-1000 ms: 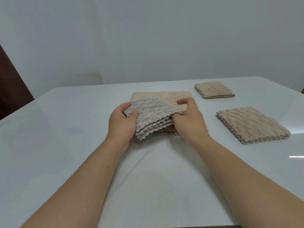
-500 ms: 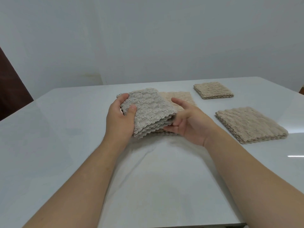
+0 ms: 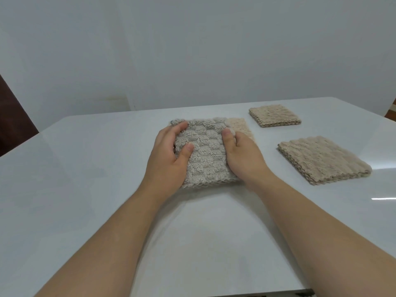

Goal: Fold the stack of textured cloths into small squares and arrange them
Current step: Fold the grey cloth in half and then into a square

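No readable text, labels, numbers (cloths, table unmarked).

Cloths, four items counted:
- One grey fleecy folded cloth (image 3: 205,151).
- One pale beige textured cloth (image 3: 240,127), seen only as a corner behind the grey one. Its layers cannot be counted.
- One small beige folded square cloth (image 3: 275,115).
- One larger beige folded cloth (image 3: 321,157).

By colour, that is three beige and one grey.

Hands, two counted: one left hand (image 3: 167,159) and one right hand (image 3: 242,155).

Surfaces, one counted: one white glossy table (image 3: 85,189).

Other, one counted: one dark brown object (image 3: 12,116) at the frame edge, kind not determinable.
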`<action>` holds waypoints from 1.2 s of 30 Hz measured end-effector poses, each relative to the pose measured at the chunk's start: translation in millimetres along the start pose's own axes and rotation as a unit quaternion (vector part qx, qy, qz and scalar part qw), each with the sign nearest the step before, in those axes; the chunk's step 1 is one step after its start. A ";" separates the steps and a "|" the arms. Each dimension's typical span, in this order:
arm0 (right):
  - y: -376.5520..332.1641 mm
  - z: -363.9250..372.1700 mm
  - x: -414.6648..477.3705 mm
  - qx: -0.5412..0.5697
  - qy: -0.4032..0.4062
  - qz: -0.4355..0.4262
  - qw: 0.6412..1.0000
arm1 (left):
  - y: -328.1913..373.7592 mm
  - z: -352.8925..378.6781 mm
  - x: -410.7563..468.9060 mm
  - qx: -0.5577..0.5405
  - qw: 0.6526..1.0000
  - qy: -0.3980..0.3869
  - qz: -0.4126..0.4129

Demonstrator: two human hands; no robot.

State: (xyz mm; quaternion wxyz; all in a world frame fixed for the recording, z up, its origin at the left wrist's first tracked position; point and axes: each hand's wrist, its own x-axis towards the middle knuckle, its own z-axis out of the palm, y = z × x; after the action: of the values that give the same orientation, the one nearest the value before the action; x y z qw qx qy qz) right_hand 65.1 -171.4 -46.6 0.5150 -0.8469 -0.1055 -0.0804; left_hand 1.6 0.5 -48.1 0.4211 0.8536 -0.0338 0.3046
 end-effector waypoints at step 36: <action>4.6 -42.6 6.0 0.120 -0.065 0.013 0.991 | 25.3 22.0 6.0 -0.059 0.985 -0.048 -0.153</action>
State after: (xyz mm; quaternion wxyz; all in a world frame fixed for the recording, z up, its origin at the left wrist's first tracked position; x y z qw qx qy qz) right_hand 71.0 -210.7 -29.6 0.6062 -0.7835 -0.1366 -0.0057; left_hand 9.4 -30.9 -37.3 0.5100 0.8361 0.0593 0.1930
